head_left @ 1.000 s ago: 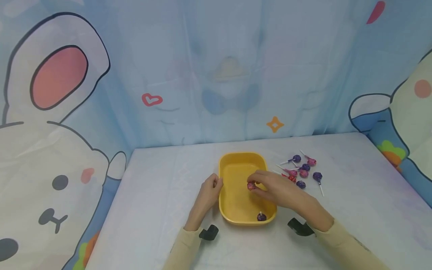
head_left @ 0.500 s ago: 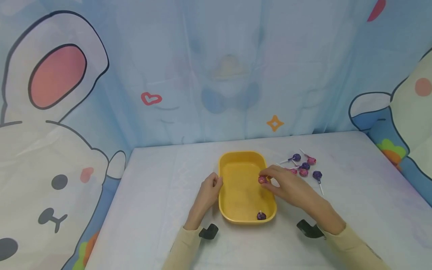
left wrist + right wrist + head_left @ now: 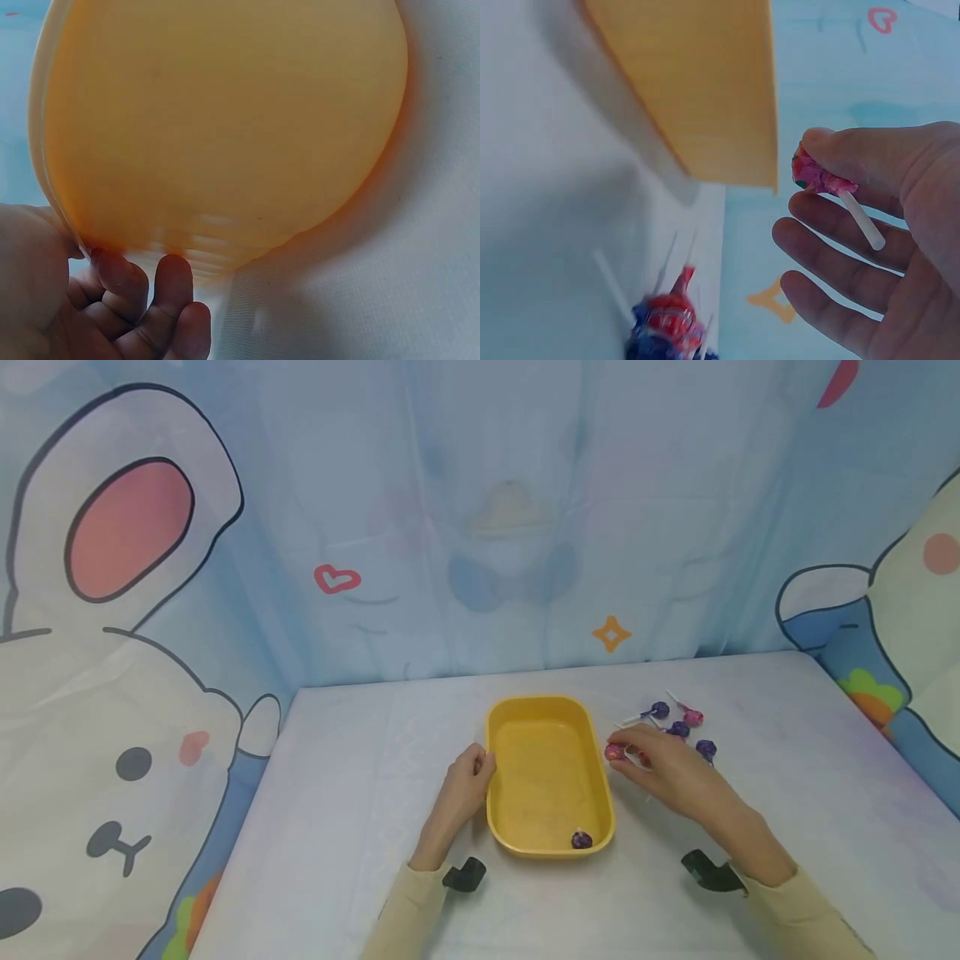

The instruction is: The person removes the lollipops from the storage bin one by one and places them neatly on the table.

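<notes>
My left hand (image 3: pixel 467 781) pinches the left rim of a yellow plastic tray (image 3: pixel 551 706) that lies on the table. In the left wrist view its thumb is at the rim and the fingers (image 3: pixel 174 281) lie against the tray's outer wall. Just right of the tray, my right hand (image 3: pixel 671 772) holds a pink-wrapped lollipop (image 3: pixel 814 169) by its head between thumb and forefinger. The lollipop's white stick points back toward the palm; the other fingers are spread. A dark purple lollipop (image 3: pixel 581 840) sits in the tray's near right corner.
Several wrapped lollipops lie loose on the white table beyond and beside my right hand, among them a purple one (image 3: pixel 660 710), a pink one (image 3: pixel 693 718) and a red one (image 3: pixel 671 315). My right hand hides part of the group. A printed cloth (image 3: pixel 495 552) hangs behind the table.
My right hand has moved right, from above the tray to outside its right rim, with the pink lollipop still between its fingers. The left hand and tray have stayed in place.
</notes>
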{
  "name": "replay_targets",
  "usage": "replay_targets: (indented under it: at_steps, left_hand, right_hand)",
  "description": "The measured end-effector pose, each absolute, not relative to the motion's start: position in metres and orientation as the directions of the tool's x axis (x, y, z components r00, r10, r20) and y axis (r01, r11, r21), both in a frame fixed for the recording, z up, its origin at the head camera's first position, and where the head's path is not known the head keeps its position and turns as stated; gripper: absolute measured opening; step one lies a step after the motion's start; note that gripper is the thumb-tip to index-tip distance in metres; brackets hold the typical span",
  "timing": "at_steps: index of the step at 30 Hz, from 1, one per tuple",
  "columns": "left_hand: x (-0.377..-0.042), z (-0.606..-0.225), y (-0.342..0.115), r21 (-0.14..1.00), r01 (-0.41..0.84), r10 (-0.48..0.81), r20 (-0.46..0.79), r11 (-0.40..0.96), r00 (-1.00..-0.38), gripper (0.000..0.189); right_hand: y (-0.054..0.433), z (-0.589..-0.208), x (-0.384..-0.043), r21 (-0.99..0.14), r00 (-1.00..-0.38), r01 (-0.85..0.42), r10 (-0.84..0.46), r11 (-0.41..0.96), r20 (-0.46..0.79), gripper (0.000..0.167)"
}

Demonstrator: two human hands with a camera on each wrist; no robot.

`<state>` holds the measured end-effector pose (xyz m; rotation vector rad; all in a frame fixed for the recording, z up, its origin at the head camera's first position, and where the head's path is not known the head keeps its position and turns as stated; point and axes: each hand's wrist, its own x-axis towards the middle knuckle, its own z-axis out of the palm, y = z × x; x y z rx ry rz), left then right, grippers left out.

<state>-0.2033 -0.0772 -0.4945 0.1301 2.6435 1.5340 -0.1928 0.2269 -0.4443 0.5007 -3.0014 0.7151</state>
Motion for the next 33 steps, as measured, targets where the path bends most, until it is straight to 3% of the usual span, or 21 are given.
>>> replay_targets:
  at_steps: [20, 33]
  left_hand:
    - [-0.205, -0.496, -0.077, 0.872, 0.033, 0.116, -0.028, 0.489, -0.993, 0.028]
    - [-0.205, -0.497, -0.077, 0.868, 0.023, 0.108, -0.036, 0.497, -0.993, 0.028]
  right_hand:
    - [0.283, -0.468, -0.195, -0.405, -0.989, -0.147, -0.137, 0.903, 0.052, 0.048]
    - [0.307, -0.487, -0.197, -0.326, -0.989, -0.145, -0.127, 0.934, 0.075, 0.046]
